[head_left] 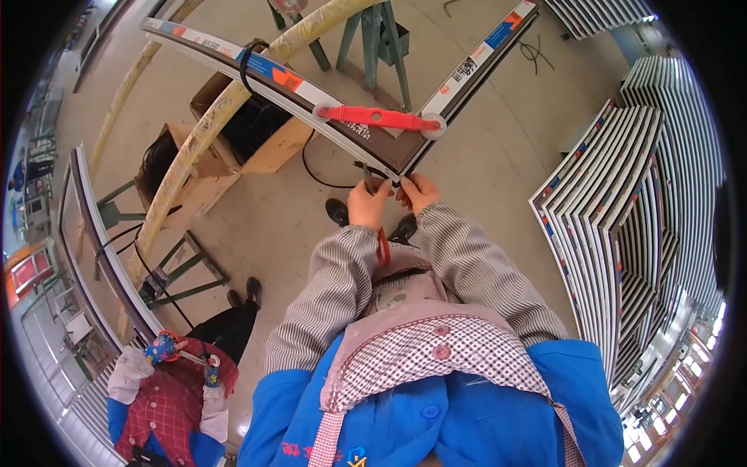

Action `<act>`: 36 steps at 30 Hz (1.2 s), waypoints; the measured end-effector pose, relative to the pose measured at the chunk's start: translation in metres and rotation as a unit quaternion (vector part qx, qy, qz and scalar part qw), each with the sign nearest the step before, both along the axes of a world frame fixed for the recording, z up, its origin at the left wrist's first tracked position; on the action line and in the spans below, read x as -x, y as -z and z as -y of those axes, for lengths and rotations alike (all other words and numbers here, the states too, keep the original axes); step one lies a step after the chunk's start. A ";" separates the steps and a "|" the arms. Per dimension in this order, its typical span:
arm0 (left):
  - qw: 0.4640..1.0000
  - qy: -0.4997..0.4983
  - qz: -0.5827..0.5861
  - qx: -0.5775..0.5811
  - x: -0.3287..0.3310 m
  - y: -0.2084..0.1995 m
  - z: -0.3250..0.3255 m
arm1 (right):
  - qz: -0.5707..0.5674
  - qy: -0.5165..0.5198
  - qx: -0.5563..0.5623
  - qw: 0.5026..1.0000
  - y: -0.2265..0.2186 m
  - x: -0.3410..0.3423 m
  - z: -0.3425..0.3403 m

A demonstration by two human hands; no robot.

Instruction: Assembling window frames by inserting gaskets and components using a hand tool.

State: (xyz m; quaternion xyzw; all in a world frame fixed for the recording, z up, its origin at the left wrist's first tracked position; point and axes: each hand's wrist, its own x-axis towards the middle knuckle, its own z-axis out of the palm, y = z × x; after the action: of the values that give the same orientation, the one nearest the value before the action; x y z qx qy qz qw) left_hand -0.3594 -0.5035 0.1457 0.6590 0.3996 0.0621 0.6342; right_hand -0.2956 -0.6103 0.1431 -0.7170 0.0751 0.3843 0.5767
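Observation:
A brown-and-silver window or door frame (311,93) reaches toward me, its two bars meeting at a corner just beyond my hands. My left hand (367,205) is closed around a slim dark tool (367,174) that sticks up past the fingers; its exact kind is unclear. My right hand (421,192) pinches at the corner's tip, and whatever lies between the fingertips is hidden. Across the corner spans a red bar clamp with round end pads (379,117). A thin black cord or strip (315,173) curves down from the frame toward my left hand.
Yellow wrapped rails (187,159) and a green stand (372,47) are under and around the frame. Cardboard boxes (272,146) sit below it. Stacked profiles (599,187) rise at the right. At lower left a person (167,397) works beside another frame (101,249).

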 end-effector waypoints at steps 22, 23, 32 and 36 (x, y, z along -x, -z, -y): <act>0.770 -0.402 0.154 0.472 0.068 0.062 -0.196 | 0.523 -0.472 0.259 0.661 -0.136 -0.062 -0.021; 0.820 -0.394 0.129 0.394 0.056 0.042 -0.193 | 0.487 -0.478 0.260 0.683 -0.148 -0.051 -0.014; 0.940 -0.270 0.149 0.148 -0.022 -0.031 -0.196 | 0.407 -0.535 0.394 0.627 -0.172 -0.010 0.000; 0.937 -0.257 0.173 0.163 -0.046 -0.033 -0.199 | 0.445 -0.522 0.361 0.631 -0.162 -0.016 -0.036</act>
State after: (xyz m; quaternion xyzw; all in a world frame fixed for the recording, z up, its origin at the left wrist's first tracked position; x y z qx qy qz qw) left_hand -0.3138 -0.3048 0.1789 0.4006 0.4445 0.2703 0.7542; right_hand -0.2799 -0.5747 0.3048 -0.8711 -0.4454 0.1973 -0.0621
